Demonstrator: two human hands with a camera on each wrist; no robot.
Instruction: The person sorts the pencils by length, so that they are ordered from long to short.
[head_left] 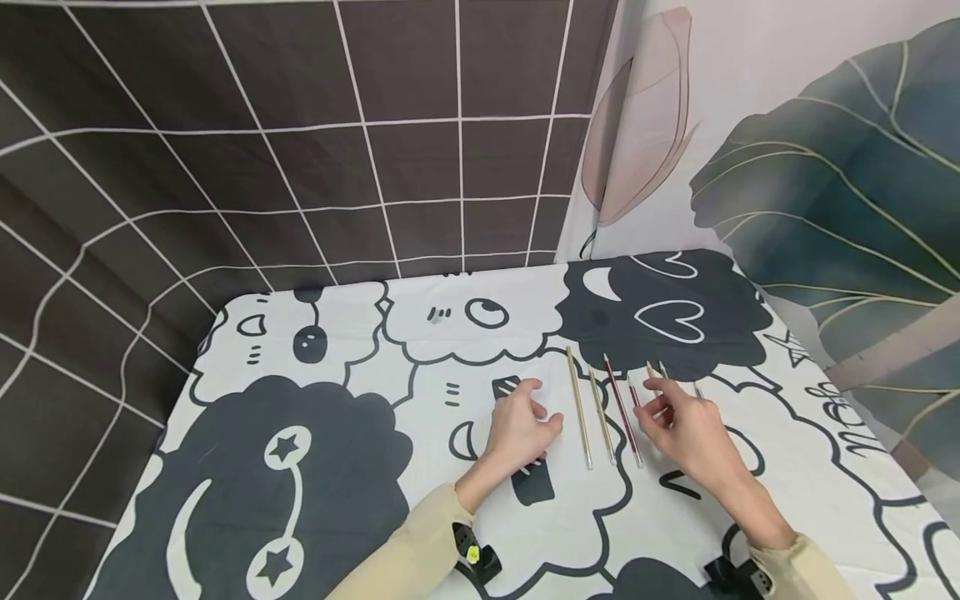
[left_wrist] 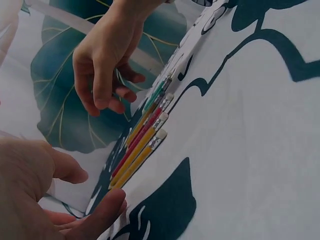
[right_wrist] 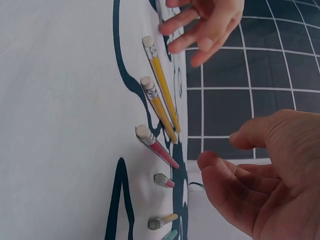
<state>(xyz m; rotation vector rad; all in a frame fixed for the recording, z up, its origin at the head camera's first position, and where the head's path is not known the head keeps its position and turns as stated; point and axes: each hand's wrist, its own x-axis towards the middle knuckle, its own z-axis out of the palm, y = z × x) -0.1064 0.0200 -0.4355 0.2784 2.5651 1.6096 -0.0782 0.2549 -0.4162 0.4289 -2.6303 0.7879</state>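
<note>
Three yellow pencils [head_left: 579,408], two red pencils [head_left: 622,408], one green pencil [right_wrist: 171,235]: six countable, more possibly hidden. All lie in a row on the patterned tabletop [head_left: 570,527], spaced apart, likely to keep each one separate. Two hands: left hand [head_left: 519,428] beside the row, right hand [head_left: 692,435] over its other end. Each grip loosely spread, pinching nothing.

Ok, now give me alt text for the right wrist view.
A right hand hovers beside a row of yellow, red and green pencils on a patterned white cloth. A left hand shows at the top, with a dark gridded backdrop behind.
</note>
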